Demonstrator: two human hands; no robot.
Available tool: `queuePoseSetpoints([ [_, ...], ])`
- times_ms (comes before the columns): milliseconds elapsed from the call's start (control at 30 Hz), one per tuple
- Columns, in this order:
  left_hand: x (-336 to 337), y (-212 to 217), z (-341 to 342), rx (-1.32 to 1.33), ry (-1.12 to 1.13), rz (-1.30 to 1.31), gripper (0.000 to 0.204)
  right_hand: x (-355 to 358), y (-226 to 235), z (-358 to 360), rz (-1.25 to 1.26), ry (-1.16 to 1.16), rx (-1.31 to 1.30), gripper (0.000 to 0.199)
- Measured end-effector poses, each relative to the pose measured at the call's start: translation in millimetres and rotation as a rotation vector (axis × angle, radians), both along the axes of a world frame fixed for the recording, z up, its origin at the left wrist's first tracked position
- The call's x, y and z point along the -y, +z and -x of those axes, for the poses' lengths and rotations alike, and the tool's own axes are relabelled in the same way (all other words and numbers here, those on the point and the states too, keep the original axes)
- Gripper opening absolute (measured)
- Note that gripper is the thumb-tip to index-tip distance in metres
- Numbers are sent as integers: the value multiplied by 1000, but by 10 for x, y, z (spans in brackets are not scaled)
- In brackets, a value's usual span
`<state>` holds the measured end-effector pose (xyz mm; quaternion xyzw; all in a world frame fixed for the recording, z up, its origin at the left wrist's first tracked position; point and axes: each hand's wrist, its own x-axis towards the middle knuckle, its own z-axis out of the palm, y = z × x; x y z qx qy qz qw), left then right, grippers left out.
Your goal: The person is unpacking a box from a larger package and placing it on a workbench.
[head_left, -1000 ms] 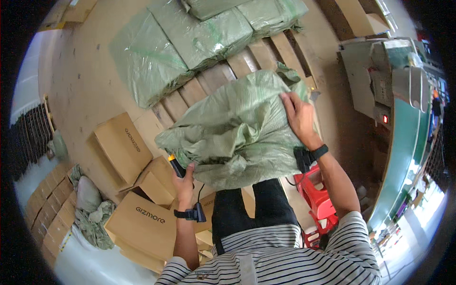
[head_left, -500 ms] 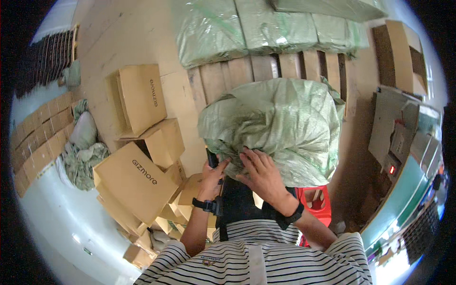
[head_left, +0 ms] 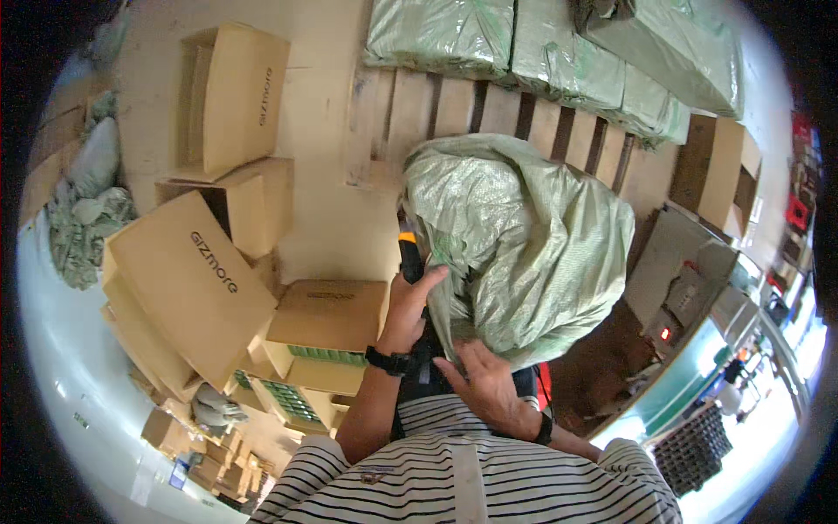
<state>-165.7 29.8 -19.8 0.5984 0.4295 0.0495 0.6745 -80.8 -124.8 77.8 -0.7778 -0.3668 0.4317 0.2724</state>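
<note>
Pallet point(head_left: 502, 109) edge behind, left hand point(head_left: 403, 316) grips black tool point(head_left: 409, 258), thumb apparently steadying green sack point(head_left: 546, 249); right hand point(head_left: 484, 384) grip unclear.

My view is fairly bright at the middle, where the green sack point(head_left: 524, 236) shows a soft sheen and shaded folds. I get sharp white highlights off the wrapped bales point(head_left: 441, 31), and strong glare beyond the bench point(head_left: 633, 410) at lower right. The floor point(head_left: 580, 389) beside the sack sits in brown shadow. The right hand point(head_left: 484, 384) looks slightly blurred; the edges bend, smear and fade into black.
</note>
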Motion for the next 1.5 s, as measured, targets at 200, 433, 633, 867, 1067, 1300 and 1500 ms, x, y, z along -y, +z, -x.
queuePoseSetpoints([
  [200,-20,151,67,-168,74,590,39,-188,28,378,16,-18,-70,42],
  [433,191,-335,688,-233,419,695,40,-99,-298,-590,159,-119,359,38],
  [633,354,-320,663,-61,600,598,43,248,-492,-1429,387,180,519,32],
  [867,230,-157,645,-46,396,689,36,299,1,-2495,17,-472,692,21],
  [1067,342,-373,750,-191,294,516,36,-122,-329,-2944,-2,-314,1228,15],
  [1300,427,-60,696,-369,484,-244,48,-348,-181,-1234,-121,298,632,26],
  [1500,448,206,95,-106,76,-248,51,-143,-139,-1126,104,327,468,38],
])
